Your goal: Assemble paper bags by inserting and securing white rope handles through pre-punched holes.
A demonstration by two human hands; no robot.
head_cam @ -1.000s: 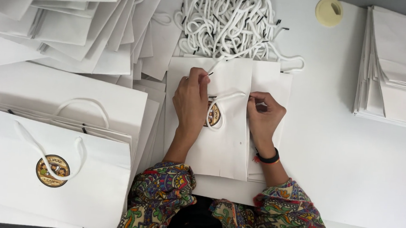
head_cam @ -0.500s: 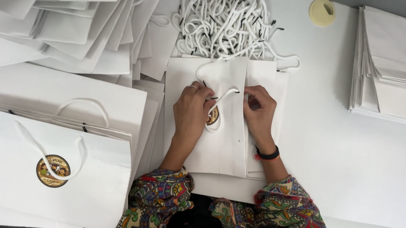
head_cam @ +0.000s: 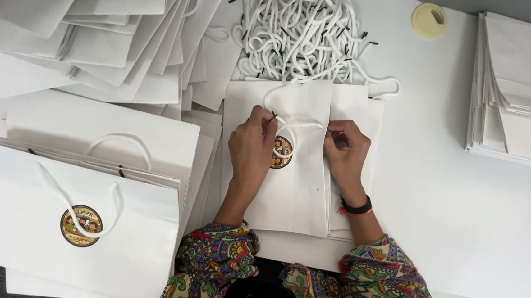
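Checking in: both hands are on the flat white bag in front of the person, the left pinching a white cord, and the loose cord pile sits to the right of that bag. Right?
Not quite. The head view shows the cord pile above the flat white bag, at its far edge, not to its right. The rest holds: the left hand pinches a white cord, and the right hand rests on the bag.

This is looking like a packing or assembly workroom, perhaps the back room of a shop. A wide white table (head_cam: 459, 231) is carrying the work in batches: flat white paper bags (head_cam: 100, 25) are fanning out far left, finished bags (head_cam: 84, 242) with cord handles are piling near left, loose white cords (head_cam: 299, 27) are heaping at the far edge, and another stack (head_cam: 525, 92) is waiting right.
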